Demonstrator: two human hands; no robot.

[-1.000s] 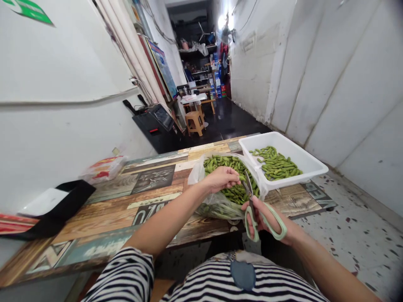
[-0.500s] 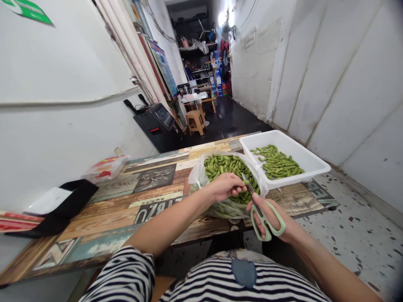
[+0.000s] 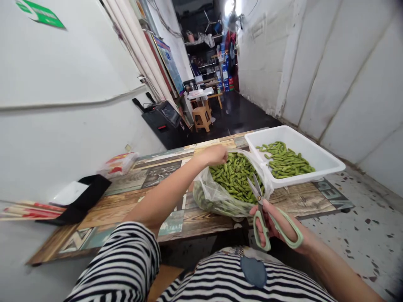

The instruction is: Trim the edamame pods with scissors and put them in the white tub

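Head view, 1 camera: left hand [image 3: 215, 155] at far left edge of clear plastic bag [image 3: 206, 196], back of hand to camera, fingers curled; can't tell if its grip is clenched on a pod, on the bag rim or on nothing. Right hand [image 3: 273, 227] has its grip round scissors [image 3: 259, 199], fingers through the pale green handles, 2 blades spread in a V, tips up and away from the wearer, over the near right part of the bag. Green pods [image 3: 237, 178] fill the bag, mouth open, sitting on wood-patterned bench [image 3: 292, 201] near its front edge. White tray [image 3: 321, 154] just right of the bag, more pods [image 3: 289, 164] spread inside. Bench's left end: black holder [image 3: 94, 191], red-and-white sticks [image 3: 34, 209] beside it, red-and-yellow plastic pack [image 3: 119, 163] farther back. Tan stool [image 3: 200, 118] on the dark floor [image 3: 233, 111] beyond.
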